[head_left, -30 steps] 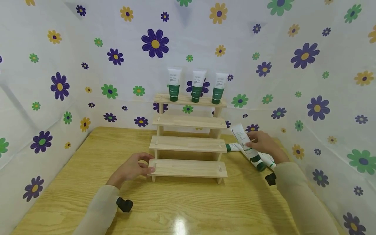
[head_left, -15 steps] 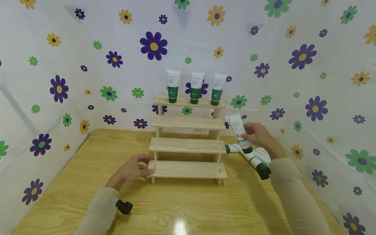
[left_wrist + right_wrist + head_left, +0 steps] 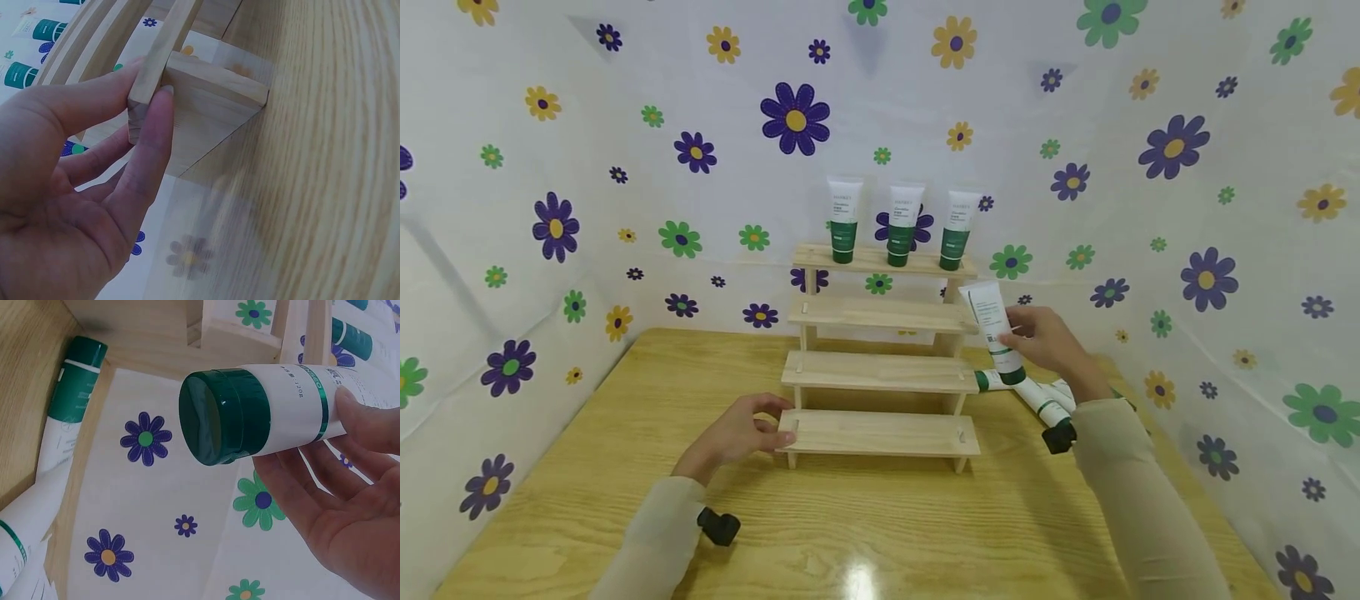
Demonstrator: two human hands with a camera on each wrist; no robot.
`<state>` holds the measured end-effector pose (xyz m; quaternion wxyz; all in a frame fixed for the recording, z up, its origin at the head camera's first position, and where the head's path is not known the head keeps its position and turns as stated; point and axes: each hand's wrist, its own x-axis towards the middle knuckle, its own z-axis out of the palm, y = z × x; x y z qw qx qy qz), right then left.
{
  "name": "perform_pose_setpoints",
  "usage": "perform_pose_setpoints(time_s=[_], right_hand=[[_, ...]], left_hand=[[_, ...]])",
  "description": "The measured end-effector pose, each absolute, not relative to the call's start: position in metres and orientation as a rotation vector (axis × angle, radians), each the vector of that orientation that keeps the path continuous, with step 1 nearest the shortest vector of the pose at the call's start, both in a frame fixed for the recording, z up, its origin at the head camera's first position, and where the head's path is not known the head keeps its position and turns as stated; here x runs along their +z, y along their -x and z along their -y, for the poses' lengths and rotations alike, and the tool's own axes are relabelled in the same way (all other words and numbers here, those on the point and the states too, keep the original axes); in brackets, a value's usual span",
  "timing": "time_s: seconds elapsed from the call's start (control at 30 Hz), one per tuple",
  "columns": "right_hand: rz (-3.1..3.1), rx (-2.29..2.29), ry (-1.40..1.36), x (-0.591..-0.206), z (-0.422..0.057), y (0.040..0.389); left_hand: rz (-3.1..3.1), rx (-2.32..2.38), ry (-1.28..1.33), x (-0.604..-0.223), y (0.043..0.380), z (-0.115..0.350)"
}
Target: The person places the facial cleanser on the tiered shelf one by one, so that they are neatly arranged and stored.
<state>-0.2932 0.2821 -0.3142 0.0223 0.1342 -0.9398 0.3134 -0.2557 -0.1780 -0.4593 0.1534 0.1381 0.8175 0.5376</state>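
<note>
My right hand (image 3: pixel 1043 340) grips a white squeeze tube (image 3: pixel 989 327) with a dark green cap (image 3: pixel 225 415), cap downward and tilted, just right of the wooden tiered shelf (image 3: pixel 880 368). In the right wrist view the thumb lies on one side of the tube and the fingers on the other. With my left hand (image 3: pixel 733 435) I pinch the left end of the lowest board (image 3: pixel 880 432) between thumb and fingers, seen close in the left wrist view. Three matching tubes stand cap-down on the top board: left (image 3: pixel 844 221), middle (image 3: pixel 902 225), right (image 3: pixel 958 231).
More tubes (image 3: pixel 1047 402) lie overlapping on the wooden table (image 3: pixel 850 517) right of the shelf, partly hidden by my right arm. White cloth walls (image 3: pixel 715 108) with printed flowers enclose the table at the back and sides.
My right hand has lifted the tube off the lying pile and carried it up and left toward the shelf. My left hand keeps its place on the lowest board.
</note>
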Motion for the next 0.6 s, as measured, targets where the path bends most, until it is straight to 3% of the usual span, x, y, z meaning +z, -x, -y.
perform_pose_setpoints(time_s=[0.6], right_hand=[[2.834,1.117,-0.366,-0.306,-0.268,0.298]], left_hand=[[-2.335,1.555,-0.443,-0.465,0.260,0.180]])
